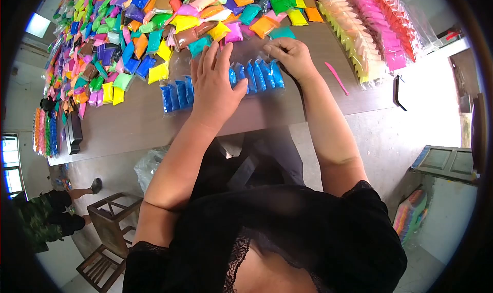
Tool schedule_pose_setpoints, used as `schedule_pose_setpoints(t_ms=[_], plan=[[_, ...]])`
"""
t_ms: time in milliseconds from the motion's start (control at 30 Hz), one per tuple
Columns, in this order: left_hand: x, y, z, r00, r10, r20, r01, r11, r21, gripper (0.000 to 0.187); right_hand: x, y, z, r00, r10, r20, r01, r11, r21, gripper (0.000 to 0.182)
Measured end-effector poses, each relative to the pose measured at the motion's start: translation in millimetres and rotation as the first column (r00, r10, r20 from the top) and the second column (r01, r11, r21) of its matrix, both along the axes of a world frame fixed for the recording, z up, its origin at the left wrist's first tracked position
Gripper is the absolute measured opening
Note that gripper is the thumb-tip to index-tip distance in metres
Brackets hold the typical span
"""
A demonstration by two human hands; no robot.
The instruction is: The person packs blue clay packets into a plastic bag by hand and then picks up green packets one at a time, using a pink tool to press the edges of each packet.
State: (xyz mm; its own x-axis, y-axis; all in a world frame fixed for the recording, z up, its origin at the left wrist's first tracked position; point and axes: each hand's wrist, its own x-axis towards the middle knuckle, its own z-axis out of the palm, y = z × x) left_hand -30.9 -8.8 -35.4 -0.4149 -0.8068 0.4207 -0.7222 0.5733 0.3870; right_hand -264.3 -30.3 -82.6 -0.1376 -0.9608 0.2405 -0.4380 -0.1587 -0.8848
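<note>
A row of small blue packets [264,76] lies in a clear plastic bag [246,95] on the brown table. My left hand [215,82] is spread flat over the middle of the row, fingers apart, hiding some packets. At the bag's upper right, my right hand [292,59] is closed in a pinch on the clear plastic. A heap of small packets in many colours [169,21] fills the table beyond both hands. To the right of my right forearm lies a pink plastic knife-like tool [337,79].
Bagged rows of yellow, peach, pink and red packets [372,33] lie at the back right. A black object [73,134] and more bagged rows [46,134] sit near the table's left end. A wooden chair [110,221] and a person's leg [82,192] are at the lower left.
</note>
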Motion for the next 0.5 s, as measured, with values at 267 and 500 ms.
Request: schedule_pose_setpoints(t_ms=[267,500], plan=[[-3.7,-13.4,15.5,0.986,-0.167,0.0,0.165,0.974,-0.156,0.048,-0.9,-1.4,-2.6,1.0,0.016,0.024,-0.016,1.0,-0.019,0.022],[-32.7,-77.0,46.0,0.891,-0.443,0.097,0.403,0.871,0.281,0.021,-0.2,-0.9,-1.0,0.997,0.029,0.075,-0.032,0.999,0.036,0.021]])
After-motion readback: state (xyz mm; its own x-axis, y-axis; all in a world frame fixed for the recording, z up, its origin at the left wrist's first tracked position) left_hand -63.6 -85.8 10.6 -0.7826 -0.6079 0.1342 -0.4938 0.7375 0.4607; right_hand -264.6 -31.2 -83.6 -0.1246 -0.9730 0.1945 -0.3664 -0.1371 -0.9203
